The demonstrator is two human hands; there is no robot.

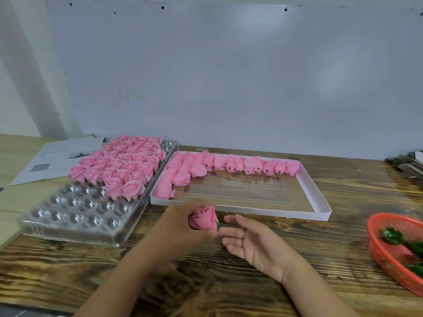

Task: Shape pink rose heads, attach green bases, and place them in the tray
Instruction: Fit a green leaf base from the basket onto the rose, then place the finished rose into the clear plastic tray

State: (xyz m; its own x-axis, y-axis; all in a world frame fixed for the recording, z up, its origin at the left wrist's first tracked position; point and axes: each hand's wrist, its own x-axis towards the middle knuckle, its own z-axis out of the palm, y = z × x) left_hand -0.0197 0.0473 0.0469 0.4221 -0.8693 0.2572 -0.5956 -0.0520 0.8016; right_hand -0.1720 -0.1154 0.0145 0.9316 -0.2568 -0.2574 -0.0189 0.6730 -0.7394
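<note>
The pink rose head [203,218] is held just in front of the near rim of the white box [240,208], above the wooden table [251,282]. Its long axis lies nearly level: the opening of the petals points left and a little up, away from the box's right end, and the green base [225,225] sticks out to the right from its lower end. The left hand [180,225] curls its fingers round the bloom from behind and below. The right hand [254,241] lies palm up with fingers loosely spread; its fingertips [223,229] meet the green base, though whether they pinch it or merely touch it cannot be told.

Inside the box, unshaped pink heads [229,165] line the far wall and left end. Left of the box stands a clear plastic tray [80,213], its far cells filled with finished roses [123,165]. Right of the box, at the table's edge, a red basket [393,255] holds green bases [392,235]
</note>
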